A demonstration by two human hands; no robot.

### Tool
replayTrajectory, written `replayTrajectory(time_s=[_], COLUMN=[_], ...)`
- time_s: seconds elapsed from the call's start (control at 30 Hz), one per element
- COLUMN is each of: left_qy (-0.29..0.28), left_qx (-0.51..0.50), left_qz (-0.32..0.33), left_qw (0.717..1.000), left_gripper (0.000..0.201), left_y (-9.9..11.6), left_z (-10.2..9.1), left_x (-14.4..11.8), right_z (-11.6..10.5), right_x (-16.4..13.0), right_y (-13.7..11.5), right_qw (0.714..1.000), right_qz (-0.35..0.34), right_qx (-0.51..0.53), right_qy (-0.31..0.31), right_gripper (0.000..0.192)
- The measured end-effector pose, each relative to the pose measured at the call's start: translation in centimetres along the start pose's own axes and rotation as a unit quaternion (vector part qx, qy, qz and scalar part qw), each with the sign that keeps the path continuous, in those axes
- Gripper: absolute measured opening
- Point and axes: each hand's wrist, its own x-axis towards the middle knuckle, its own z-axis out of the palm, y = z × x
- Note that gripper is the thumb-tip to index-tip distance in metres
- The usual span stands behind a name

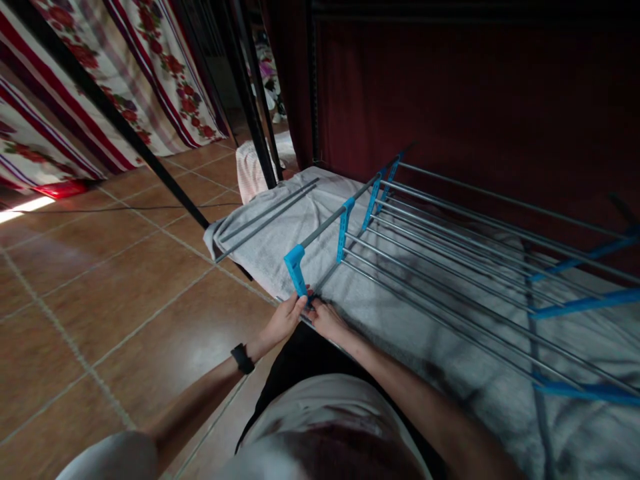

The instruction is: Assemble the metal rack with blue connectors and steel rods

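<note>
Drying rack (pixel 450 247): grey rods w/ blue joints. Towel (pixel 280 233) light grey. Floor (pixel 100 287) brown tiles. Curtain (pixel 150 73) white, red flowers & stripes. Watch (pixel 243 358) black.

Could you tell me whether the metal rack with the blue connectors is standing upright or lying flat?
Lying flat: the rack rests rods-horizontal on the white towel, both hands at its blue corner piece.

drying rack (pixel 450 247) | grey metal rods, blue plastic joints | lying flat, apparently part-folded | on white towel
</note>
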Motion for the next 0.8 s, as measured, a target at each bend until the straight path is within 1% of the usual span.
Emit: replayTrajectory(time_s=[0.07,0.1,0.17,0.2,0.23,0.27,0.3,0.37,0.4,0.43,0.5,0.53,0.63,0.7,0.8], left_qy=[0.018,0.042,0.107,0.123,0.112,0.063,-0.008,-0.146,-0.186,-0.204,-0.2,-0.195,-0.191,-0.189,-0.181], left_qx=[0.0,0.009,0.059,0.1,0.151,0.206,0.257,0.326,0.349,0.367,0.399,0.413,0.44,0.446,0.446], left_qz=[0.012,0.022,0.05,0.073,0.102,0.14,0.186,0.263,0.282,0.29,0.291,0.293,0.329,0.363,0.409], left_qw=[1.0,0.999,0.991,0.985,0.977,0.966,0.948,0.896,0.874,0.86,0.846,0.84,0.813,0.796,0.776], left_gripper=[0.055,0.052,0.043,0.039,0.036,0.035,0.038,0.05,0.056,0.06,0.065,0.066,0.061,0.057,0.061], left_y=[-0.2,-0.6,-1.8,-2.6,-3.4,-4.2,-4.8,-5.6,-5.8,-5.9,-5.8,-5.9,-6.7,-7.8,-9.1], left_z=[-0.2,-0.4,-0.8,-0.9,-1.0,-0.9,-0.7,0.1,0.5,1.0,1.7,2.0,2.5,2.7,2.3], left_x=[-0.7,-1.3,-2.8,-3.7,-4.6,-5.3,-5.9,-6.2,-6.1,-5.8,-4.9,-4.4,-2.9,-2.0,-0.9], right_z=[-0.6,-1.0,-1.7,-2.0,-2.1,-2.0,-1.8,-0.9,-0.3,0.4,1.7,2.3,3.2,3.3,3.2], right_x=[-0.5,-1.0,-2.8,-4.2,-5.8,-7.6,-9.6,-13.4,-15.2,-16.8,-19.2,-20.0,-21.3,-21.8,-22.8], right_y=[-0.1,0.0,0.4,0.7,1.1,1.6,2.2,3.5,4.1,4.8,5.9,6.4,7.5,7.7,7.4], right_qw=[1.0,1.0,0.997,0.993,0.986,0.978,0.97,0.96,0.959,0.957,0.948,0.939,0.897,0.876,0.864], right_qz=[-0.007,-0.01,-0.027,-0.043,-0.06,-0.076,-0.084,-0.075,-0.064,-0.046,0.009,0.043,0.126,0.152,0.159], right_qx=[0.017,0.025,0.046,0.063,0.088,0.119,0.154,0.208,0.223,0.235,0.261,0.278,0.318,0.336,0.345], right_qy=[0.003,0.013,0.061,0.095,0.127,0.154,0.17,0.169,0.164,0.161,0.179,0.199,0.281,0.312,0.33], right_gripper=[0.031,0.031,0.031,0.031,0.031,0.03,0.03,0.029,0.029,0.028,0.028,0.028,0.029,0.028,0.028])
